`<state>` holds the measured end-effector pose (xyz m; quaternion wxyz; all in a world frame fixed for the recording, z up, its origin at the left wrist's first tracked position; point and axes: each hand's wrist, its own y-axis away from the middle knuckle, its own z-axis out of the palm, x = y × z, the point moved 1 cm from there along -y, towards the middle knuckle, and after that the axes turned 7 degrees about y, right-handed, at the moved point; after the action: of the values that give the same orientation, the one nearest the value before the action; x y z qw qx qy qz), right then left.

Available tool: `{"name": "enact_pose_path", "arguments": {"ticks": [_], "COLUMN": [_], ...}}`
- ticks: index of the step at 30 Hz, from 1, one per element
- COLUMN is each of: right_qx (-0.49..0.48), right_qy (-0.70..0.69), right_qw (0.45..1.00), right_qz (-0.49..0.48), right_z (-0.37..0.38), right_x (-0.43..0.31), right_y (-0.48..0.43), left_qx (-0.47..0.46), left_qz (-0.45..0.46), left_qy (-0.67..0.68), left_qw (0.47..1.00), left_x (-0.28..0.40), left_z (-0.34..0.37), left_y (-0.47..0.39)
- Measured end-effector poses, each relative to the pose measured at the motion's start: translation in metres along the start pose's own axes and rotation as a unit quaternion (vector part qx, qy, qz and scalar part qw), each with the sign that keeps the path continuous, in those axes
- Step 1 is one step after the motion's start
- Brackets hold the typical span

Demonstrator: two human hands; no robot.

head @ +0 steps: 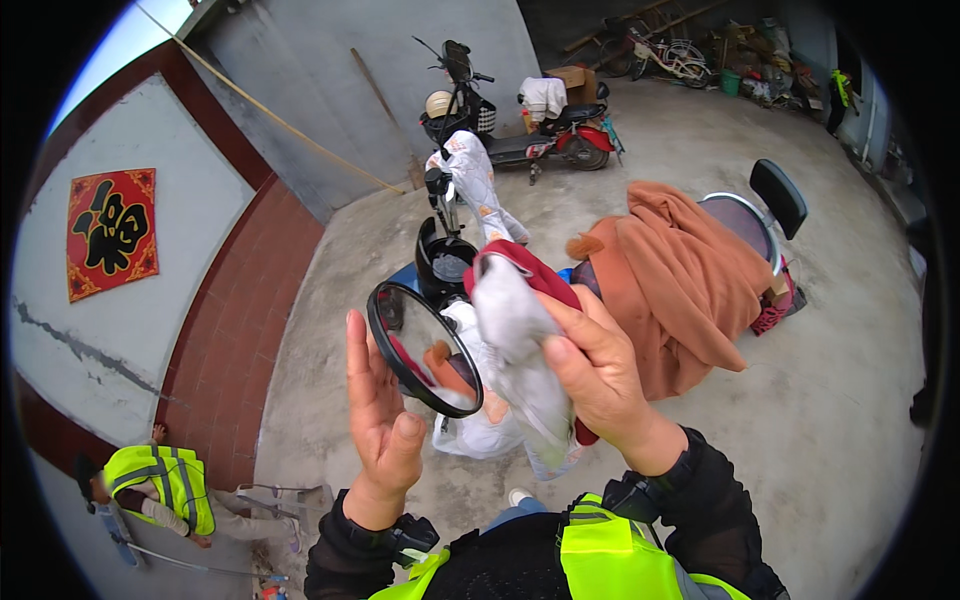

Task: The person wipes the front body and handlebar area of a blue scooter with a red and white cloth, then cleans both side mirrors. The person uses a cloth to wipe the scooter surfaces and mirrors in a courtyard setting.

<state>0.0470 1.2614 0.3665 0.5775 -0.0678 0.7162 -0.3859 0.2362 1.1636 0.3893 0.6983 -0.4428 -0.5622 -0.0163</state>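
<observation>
My left hand (384, 420) is upright behind a black-rimmed oval rear-view mirror (420, 337), its thumb spread from its fingers. Whether the palm touches the mirror's back is hidden. The glass faces me and reflects something orange. My right hand (600, 367) grips a bunched grey-white and dark red cloth (517, 322) just right of the mirror. The cloth is slightly blurred and apart from the glass. Below and beyond both hands, partly covered, stands an electric scooter (442, 262) with a white patterned quilted cover (476, 180) over its handlebar.
An orange blanket (667, 292) drapes over a seat with a black backrest (778, 199) at right. Another scooter (555, 142) is parked by the grey wall. A person in a yellow reflective vest (161, 487) bends at lower left; another person (840, 97) stands far right.
</observation>
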Motion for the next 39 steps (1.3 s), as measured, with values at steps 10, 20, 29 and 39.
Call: {"name": "enact_pose_path", "arguments": {"ticks": [10, 20, 29, 39], "right_qx": [-0.009, -0.094, -0.041, -0.165], "right_qy": [0.12, 0.038, 0.103, 0.074], "right_qw": [0.977, 0.988, 0.983, 0.982], "right_qz": [-0.178, -0.118, -0.145, -0.054], "right_z": [0.05, 0.018, 0.042, 0.006], "right_x": [-0.001, -0.002, -0.005, 0.007], "right_y": [-0.048, -0.012, -0.054, -0.008], "left_qx": [-0.015, -0.01, 0.014, 0.012], "left_qz": [0.042, 0.007, 0.009, 0.025], "left_qy": [-0.019, 0.021, 0.037, 0.022], "left_qw": [0.999, 1.0, 0.999, 0.999], "left_x": [0.007, 0.007, 0.004, 0.002], "left_z": [0.011, 0.012, 0.012, 0.015], "left_y": [0.002, 0.002, 0.002, 0.003]}}
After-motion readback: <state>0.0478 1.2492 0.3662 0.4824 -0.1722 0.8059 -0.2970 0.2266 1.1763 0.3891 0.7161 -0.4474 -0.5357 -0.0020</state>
